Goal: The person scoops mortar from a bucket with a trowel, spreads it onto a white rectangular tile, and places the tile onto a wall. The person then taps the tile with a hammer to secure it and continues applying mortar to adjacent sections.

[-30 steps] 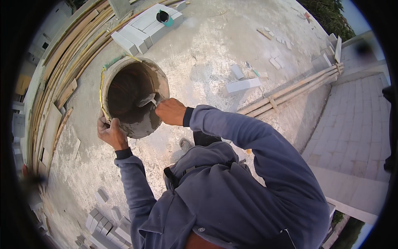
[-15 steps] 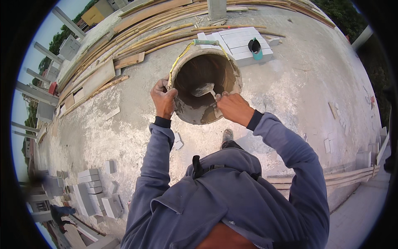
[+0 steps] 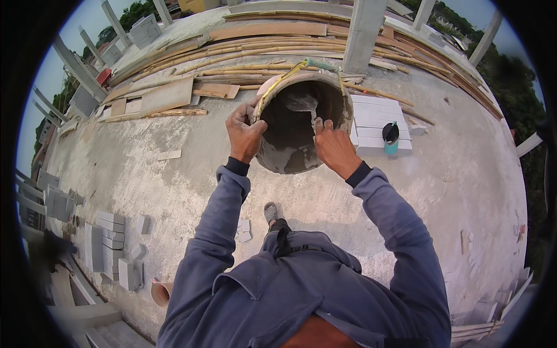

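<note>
A large round bucket (image 3: 288, 155) smeared with grey mortar is held up in front of me, its mouth facing me. My left hand (image 3: 245, 132) grips its left rim. My right hand (image 3: 332, 148) reaches into the mouth at the right side and holds a trowel (image 3: 306, 105) whose blade lies inside the bucket. A yellow and green handle strap (image 3: 293, 69) runs over the bucket's top. Both arms wear blue-grey sleeves.
Below lies a concrete slab (image 3: 145, 174). White blocks (image 3: 374, 119) are stacked right of the bucket, with a teal and black bottle (image 3: 391, 138) on them. Planks and bamboo poles (image 3: 243, 55) line the far edge, a concrete column (image 3: 362, 32) stands behind, grey blocks (image 3: 110, 246) lie at left.
The view has swung across the slab. The bucket sits higher and more centred, and my right hand has moved from the rim to deeper inside its mouth.
</note>
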The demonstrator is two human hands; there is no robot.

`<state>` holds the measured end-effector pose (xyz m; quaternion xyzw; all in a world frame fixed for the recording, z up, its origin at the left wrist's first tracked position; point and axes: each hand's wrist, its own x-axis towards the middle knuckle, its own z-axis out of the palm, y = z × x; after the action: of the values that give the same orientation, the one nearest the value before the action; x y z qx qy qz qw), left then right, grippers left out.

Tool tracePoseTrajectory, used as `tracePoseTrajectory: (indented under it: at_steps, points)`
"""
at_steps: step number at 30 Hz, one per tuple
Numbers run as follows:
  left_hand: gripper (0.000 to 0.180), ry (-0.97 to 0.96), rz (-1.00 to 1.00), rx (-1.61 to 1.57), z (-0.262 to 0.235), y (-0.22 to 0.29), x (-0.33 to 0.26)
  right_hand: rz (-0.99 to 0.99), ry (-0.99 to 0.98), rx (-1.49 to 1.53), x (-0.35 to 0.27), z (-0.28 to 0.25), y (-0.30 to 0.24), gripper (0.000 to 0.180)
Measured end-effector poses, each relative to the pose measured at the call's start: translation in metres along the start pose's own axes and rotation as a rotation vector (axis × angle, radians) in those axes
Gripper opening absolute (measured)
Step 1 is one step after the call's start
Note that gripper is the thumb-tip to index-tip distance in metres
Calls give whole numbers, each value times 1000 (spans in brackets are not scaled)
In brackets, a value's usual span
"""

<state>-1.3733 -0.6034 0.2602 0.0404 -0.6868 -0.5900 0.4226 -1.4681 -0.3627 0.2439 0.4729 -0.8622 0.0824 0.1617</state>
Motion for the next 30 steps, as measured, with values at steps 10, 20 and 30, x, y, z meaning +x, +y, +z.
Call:
tracePoseTrajectory:
  at_steps: [10, 20, 30]
  points:
    - [45, 60, 72, -29, -19, -86, 156, 118, 87, -136, 175, 39, 22, 49]
    - [18, 71, 162, -100, -47, -134, 283, 86, 84, -244, 309, 76, 34, 46]
    - [17, 119, 93, -35, -33, -208, 358, 53, 181, -258, 413, 136, 85, 45]
